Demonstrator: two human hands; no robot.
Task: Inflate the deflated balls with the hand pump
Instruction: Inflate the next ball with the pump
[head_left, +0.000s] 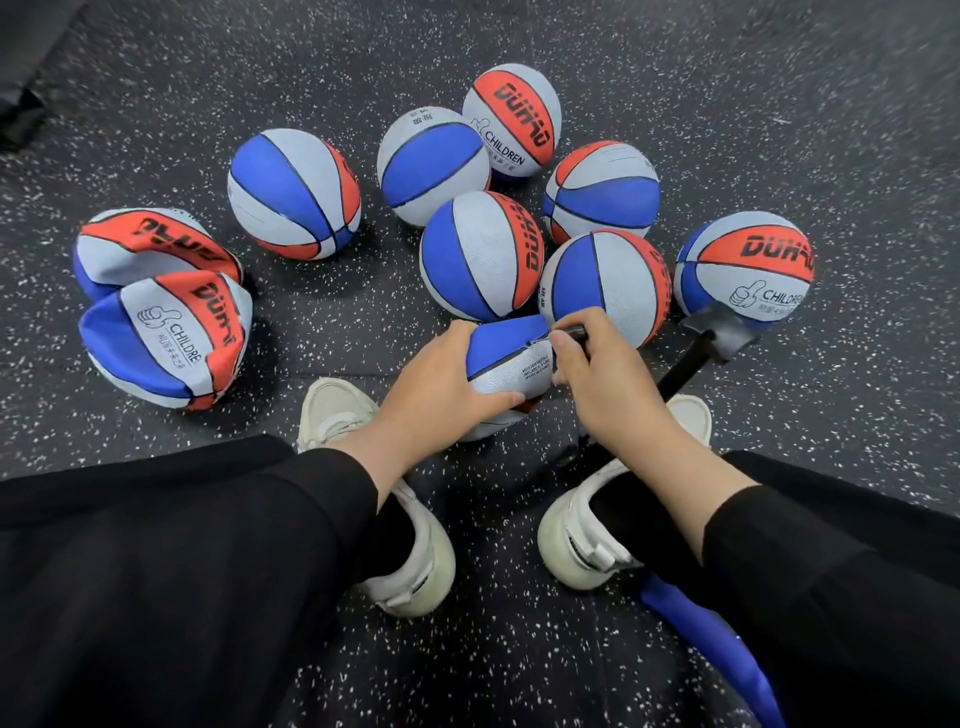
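Observation:
My left hand grips a deflated blue, white and red ball low between my feet. My right hand pinches the black nozzle of the hand pump at the ball's valve, on the blue-white seam. The pump's black barrel runs back right to its grey handle, which rests against a round ball. Two collapsed balls lie at the left, one behind the other. Several round, inflated balls cluster beyond my hands.
Dark speckled rubber floor all around. My white shoes and black trousers fill the bottom of the view. A blue strap or bag edge lies at my right leg. A dark mat edge sits at the top left.

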